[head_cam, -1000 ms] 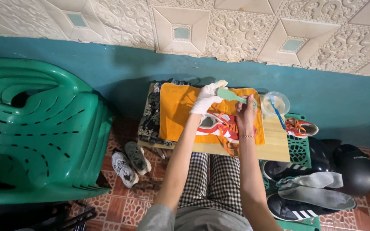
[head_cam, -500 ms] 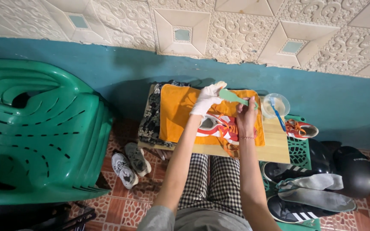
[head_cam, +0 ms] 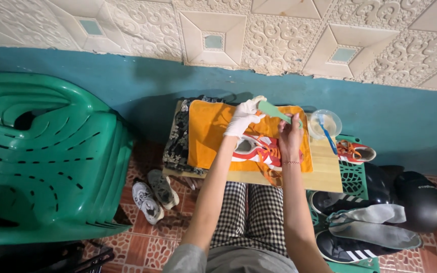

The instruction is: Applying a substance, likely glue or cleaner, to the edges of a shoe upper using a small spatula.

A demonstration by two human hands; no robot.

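Observation:
An orange-and-white sneaker [head_cam: 255, 150] with orange laces lies on an orange cloth [head_cam: 211, 132] spread over a small wooden table [head_cam: 324, 178]. My left hand [head_cam: 244, 118], in a white glove, is raised above the sneaker and touches the wide end of a green brush [head_cam: 273, 110]. My right hand [head_cam: 290, 137], bare, grips the same brush lower down, just over the shoe. Both hands hold the brush between them, clear of the cloth.
A clear bowl [head_cam: 324, 123] with a blue brush [head_cam: 328, 140] stands at the table's right. A second orange sneaker [head_cam: 356, 151] lies on a green crate. Stacked green plastic chairs [head_cam: 41, 156] fill the left. Grey shoes [head_cam: 154, 193], black sneakers [head_cam: 360, 237] and black helmets [head_cam: 423, 199] sit on the tiled floor.
Both hands with the green brush have shifted only slightly above the sneaker. Nothing was picked up or let go.

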